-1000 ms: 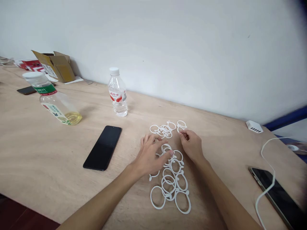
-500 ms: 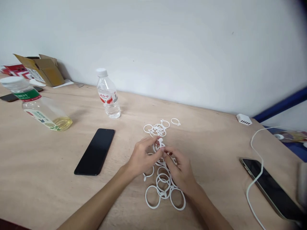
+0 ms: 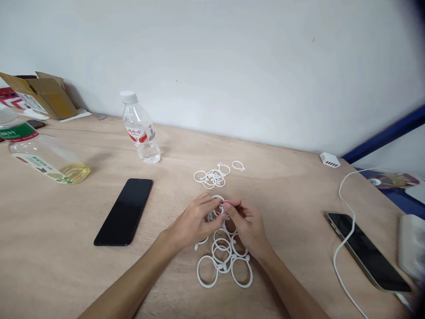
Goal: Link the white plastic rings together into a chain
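Observation:
My left hand (image 3: 197,221) and my right hand (image 3: 248,228) meet over the table, thumbs and fingers pinched at a white plastic ring (image 3: 218,196) with a small tab. The fingers cover most of that ring. Below and between the hands lies a chain-like cluster of white rings (image 3: 241,285), several overlapping, some with leaf-shaped tabs. Just beyond my fingertips is a smaller pile of the same rings (image 3: 210,186), with a single ring (image 3: 238,161) apart to its right.
A black phone (image 3: 123,212) lies left of my hands, near a water bottle (image 3: 141,135) and a tilted-looking bottle of yellow liquid (image 3: 43,161). Behind stands an open cardboard box (image 3: 55,97). On the right are another phone (image 3: 368,252), a white cable (image 3: 336,261) and a charger (image 3: 330,160).
The pale tab that stood up above my fingers is now turned down among them, and my right fingers have moved closer over the left. The view has shifted slightly right.

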A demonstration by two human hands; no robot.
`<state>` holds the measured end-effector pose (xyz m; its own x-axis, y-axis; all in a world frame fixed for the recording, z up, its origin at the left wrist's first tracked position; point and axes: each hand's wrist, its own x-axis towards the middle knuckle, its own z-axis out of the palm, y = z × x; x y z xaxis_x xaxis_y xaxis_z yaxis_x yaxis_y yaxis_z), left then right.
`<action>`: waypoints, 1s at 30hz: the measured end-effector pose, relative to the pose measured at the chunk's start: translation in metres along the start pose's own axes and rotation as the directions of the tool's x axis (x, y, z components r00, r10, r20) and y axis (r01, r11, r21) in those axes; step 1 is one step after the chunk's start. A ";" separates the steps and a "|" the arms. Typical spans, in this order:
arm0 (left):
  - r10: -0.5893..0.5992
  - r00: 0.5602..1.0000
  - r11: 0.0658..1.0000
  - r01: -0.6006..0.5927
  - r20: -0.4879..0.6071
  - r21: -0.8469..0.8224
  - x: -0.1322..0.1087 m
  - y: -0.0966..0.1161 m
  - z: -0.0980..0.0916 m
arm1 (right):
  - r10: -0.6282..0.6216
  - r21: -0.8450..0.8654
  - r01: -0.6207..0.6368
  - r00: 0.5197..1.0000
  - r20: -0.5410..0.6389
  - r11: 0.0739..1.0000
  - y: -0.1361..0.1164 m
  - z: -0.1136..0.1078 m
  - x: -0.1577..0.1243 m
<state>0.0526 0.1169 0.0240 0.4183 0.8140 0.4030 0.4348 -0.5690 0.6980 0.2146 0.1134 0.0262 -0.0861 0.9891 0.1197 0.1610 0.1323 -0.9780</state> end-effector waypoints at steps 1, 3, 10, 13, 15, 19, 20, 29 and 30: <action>-0.003 1.000 1.000 0.003 -0.009 -0.003 0.000 -0.001 0.000 | 0.001 -0.013 0.000 1.000 0.026 1.000 0.001 -0.002 0.003; -0.002 0.999 1.000 0.003 -0.041 0.025 0.001 -0.003 -0.001 | -0.021 -0.085 0.026 0.999 0.050 0.996 0.003 -0.010 0.014; 0.026 0.999 0.988 -0.021 -0.031 0.156 -0.002 -0.005 -0.002 | -0.112 -0.554 -0.089 0.942 -0.318 0.828 0.035 -0.049 0.095; 0.005 1.000 0.985 -0.004 -0.008 0.173 -0.005 -0.001 -0.003 | -0.085 -0.594 -0.131 0.943 -0.322 0.794 0.051 -0.056 0.117; -0.003 1.000 0.983 0.001 0.007 0.181 -0.006 0.001 -0.003 | -0.075 -0.600 -0.148 0.941 -0.331 0.786 0.056 -0.055 0.123; -0.011 1.000 0.988 0.015 -0.022 0.154 -0.006 -0.001 -0.003 | -0.077 -0.592 -0.148 0.938 -0.338 0.793 0.052 -0.049 0.118; -0.017 0.999 0.989 0.024 -0.050 0.147 -0.005 -0.003 -0.003 | -0.083 -0.586 -0.135 0.940 -0.331 0.799 0.047 -0.047 0.114; -0.140 0.971 0.987 0.123 -0.195 -0.099 -0.001 -0.010 0.001 | -0.260 -0.391 0.237 0.966 -0.007 0.889 -0.010 -0.023 0.023; -0.127 0.975 0.989 0.110 -0.182 -0.101 0.000 -0.010 0.000 | -0.259 -0.369 0.249 0.965 0.023 0.895 -0.012 -0.021 0.016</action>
<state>0.0482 0.1222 0.0172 0.2080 0.8871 0.4122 0.3952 -0.4617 0.7942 0.2323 0.1295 0.0438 -0.1472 0.9191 0.3654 0.4854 0.3891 -0.7830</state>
